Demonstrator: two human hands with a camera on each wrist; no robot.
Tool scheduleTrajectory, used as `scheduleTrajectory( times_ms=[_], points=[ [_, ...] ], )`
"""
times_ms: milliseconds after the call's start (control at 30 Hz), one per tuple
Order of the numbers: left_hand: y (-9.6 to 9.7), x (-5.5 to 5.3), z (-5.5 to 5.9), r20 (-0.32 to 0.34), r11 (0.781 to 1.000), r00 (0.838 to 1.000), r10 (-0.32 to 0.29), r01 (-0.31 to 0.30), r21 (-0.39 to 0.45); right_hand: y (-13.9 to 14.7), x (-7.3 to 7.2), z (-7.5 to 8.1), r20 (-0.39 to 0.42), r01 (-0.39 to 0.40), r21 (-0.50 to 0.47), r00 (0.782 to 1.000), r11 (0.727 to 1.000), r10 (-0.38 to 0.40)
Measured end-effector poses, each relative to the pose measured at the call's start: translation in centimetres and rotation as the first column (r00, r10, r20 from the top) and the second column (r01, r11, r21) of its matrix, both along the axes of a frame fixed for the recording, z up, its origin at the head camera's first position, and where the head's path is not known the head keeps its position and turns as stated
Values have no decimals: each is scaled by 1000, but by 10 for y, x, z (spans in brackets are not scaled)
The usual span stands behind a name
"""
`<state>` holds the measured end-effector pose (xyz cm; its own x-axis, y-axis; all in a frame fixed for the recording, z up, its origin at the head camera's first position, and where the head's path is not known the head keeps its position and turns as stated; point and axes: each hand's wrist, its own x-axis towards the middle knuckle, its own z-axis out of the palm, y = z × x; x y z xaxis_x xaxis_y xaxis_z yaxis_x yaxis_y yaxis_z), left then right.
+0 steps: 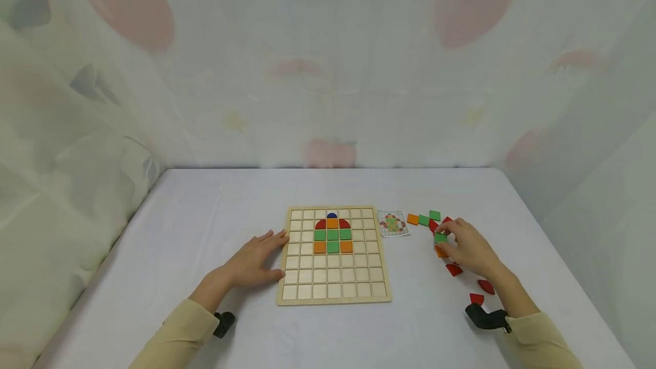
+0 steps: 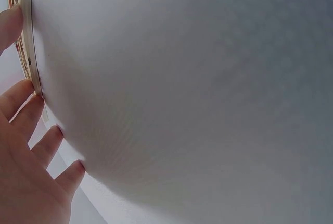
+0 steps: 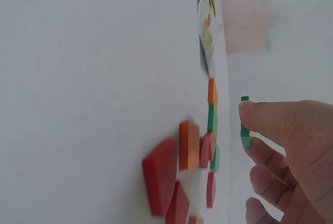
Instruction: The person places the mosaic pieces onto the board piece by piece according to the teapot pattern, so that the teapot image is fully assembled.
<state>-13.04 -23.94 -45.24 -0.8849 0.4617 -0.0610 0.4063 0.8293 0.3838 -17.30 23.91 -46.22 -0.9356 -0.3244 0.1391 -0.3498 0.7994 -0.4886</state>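
A wooden grid board (image 1: 307, 291) lies in the middle of the table. On it are a blue rounded piece (image 1: 332, 216), two red curved pieces flanking an orange square, a row of green squares (image 1: 332, 234), and a row of orange, green, orange. My left hand (image 1: 253, 261) touches the board's left edge, fingers spread and thumb apart. Over the loose pieces at the right, my right hand (image 1: 468, 248) pinches a green square tile (image 3: 245, 130) between thumb and forefinger; in the right wrist view it is held off the table.
A printed pattern card (image 1: 400, 232) lies against the board's right side. Loose orange (image 1: 413, 219), green (image 1: 434, 215) and red (image 1: 454, 270) pieces are scattered right of it. Another red piece (image 1: 486, 286) lies beside the right forearm. A patterned curtain (image 1: 328, 101) hangs behind the table.
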Motion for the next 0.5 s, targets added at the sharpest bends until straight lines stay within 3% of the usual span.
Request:
scheduleTrajectory(
  times_ms=[500],
  points=[
    [-2,-2,-3,-22,1000,1000,-12,12,-13,-56,3,5,-117,-88,-37,990,995,83]
  ],
)
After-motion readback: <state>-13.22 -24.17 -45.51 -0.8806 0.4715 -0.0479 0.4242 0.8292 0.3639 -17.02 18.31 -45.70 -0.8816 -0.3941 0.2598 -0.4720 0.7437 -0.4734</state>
